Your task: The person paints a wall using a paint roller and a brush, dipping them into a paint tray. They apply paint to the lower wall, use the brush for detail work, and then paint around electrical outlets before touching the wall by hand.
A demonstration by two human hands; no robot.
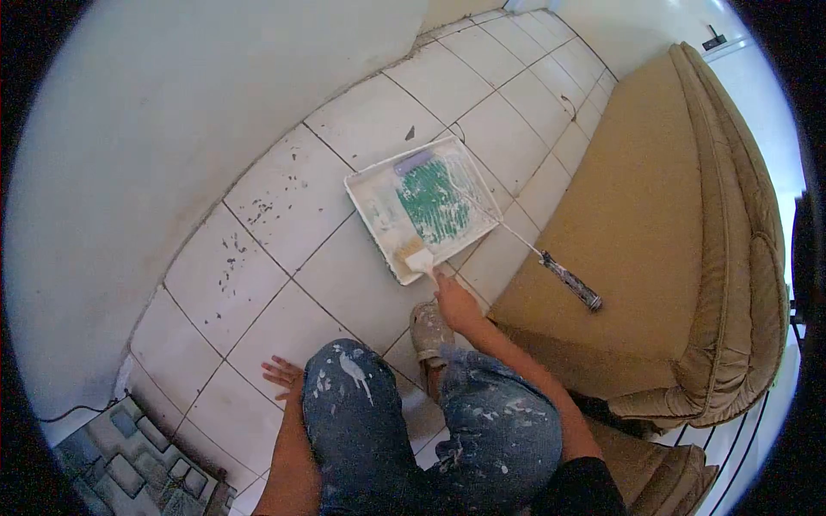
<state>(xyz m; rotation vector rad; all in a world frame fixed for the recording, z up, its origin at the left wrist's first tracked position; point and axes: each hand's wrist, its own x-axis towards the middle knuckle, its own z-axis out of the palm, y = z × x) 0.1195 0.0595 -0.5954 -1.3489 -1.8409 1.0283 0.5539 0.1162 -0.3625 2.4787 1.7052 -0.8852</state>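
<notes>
The right hand (456,303) grips the handle of a paintbrush (420,260) just ahead of it, the bristles at the near corner of the paint tray (370,205). The left hand (285,378), open with fingers spread, is beside the left knee, well apart from the brush. A roller (415,163) crosses the tray, its handle jutting toward the sofa (628,215); dark flakes dot the tiled floor (331,284).
</notes>
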